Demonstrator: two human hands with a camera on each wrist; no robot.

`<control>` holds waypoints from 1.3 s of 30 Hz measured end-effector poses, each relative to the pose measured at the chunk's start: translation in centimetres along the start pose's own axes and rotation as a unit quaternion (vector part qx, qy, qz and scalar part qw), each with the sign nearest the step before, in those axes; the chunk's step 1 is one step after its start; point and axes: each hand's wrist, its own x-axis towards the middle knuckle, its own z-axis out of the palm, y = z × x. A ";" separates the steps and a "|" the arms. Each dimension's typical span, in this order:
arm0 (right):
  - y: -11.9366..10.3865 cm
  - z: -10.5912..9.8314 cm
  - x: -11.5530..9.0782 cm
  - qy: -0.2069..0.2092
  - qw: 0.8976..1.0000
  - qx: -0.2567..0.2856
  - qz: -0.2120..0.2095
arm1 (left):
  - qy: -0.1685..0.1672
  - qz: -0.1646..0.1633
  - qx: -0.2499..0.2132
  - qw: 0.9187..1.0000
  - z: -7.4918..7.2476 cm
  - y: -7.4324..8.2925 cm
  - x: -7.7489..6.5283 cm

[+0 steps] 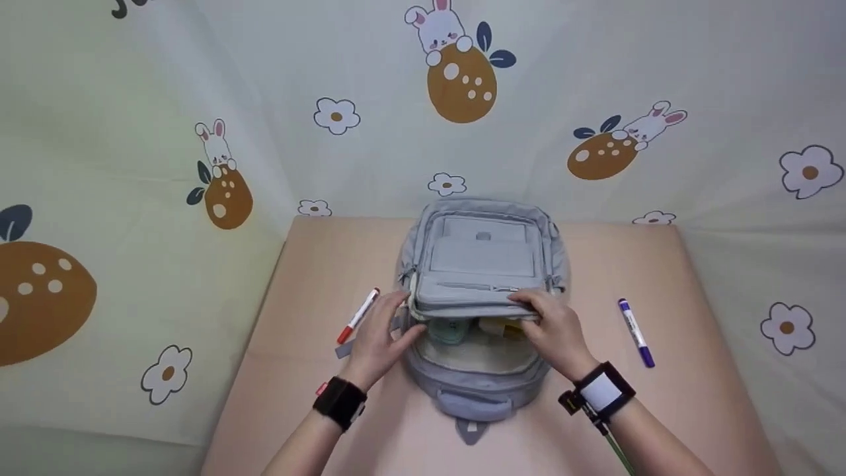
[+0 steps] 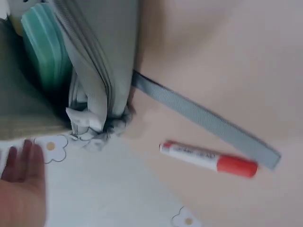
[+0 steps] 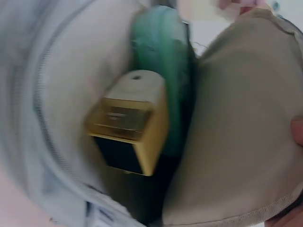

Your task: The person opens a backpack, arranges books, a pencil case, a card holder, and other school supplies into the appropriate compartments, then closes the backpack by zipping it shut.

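A grey backpack (image 1: 482,248) lies on the table with its main compartment unzipped. My right hand (image 1: 558,330) pinches the edge of its raised front panel (image 3: 241,123), with the thumb on the inner side. At the left end of the opening is my left hand (image 1: 380,337), its fingers fairly straight beside the panel's edge in the left wrist view. Inside the bag sit a mint-green case (image 3: 163,61) and a boxy yellow and white item (image 3: 130,120) with a see-through amber front. The bag's lower part is hidden in shadow.
A red-capped marker (image 1: 358,316) lies left of the bag, close to a grey strap (image 2: 203,118). On the right is a purple-capped marker (image 1: 636,332). Behind the pinkish table (image 1: 264,410) hangs a cloth printed with rabbits and flowers (image 1: 370,165).
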 end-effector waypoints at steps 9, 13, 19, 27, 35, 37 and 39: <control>1.5 1.7 -3.9 -0.038 0.997 -0.030 -0.068 | -0.080 0.246 0.048 0.965 1.8 2.2 0.4; 2.3 2.6 -5.4 -0.062 0.993 -0.050 -0.086 | -0.114 0.262 0.083 0.955 3.1 1.8 -0.4; 3.4 3.5 -7.2 -0.090 0.984 -0.086 -0.124 | -0.143 0.275 0.116 0.944 4.8 0.7 -1.9; 4.1 4.0 -8.2 -0.124 0.977 -0.111 -0.134 | -0.169 0.283 0.193 0.924 5.2 0.3 -2.6; 4.0 4.6 -8.2 -0.087 0.980 -0.107 -0.145 | -0.208 0.264 0.178 0.925 4.8 -0.2 -2.8; 3.9 4.7 -8.0 -0.085 0.980 -0.112 -0.141 | -0.183 0.265 0.143 0.936 4.6 -0.5 -2.6; 3.7 4.8 -7.9 -0.085 0.980 -0.119 -0.137 | -0.149 0.260 0.117 0.947 4.3 -0.9 -2.2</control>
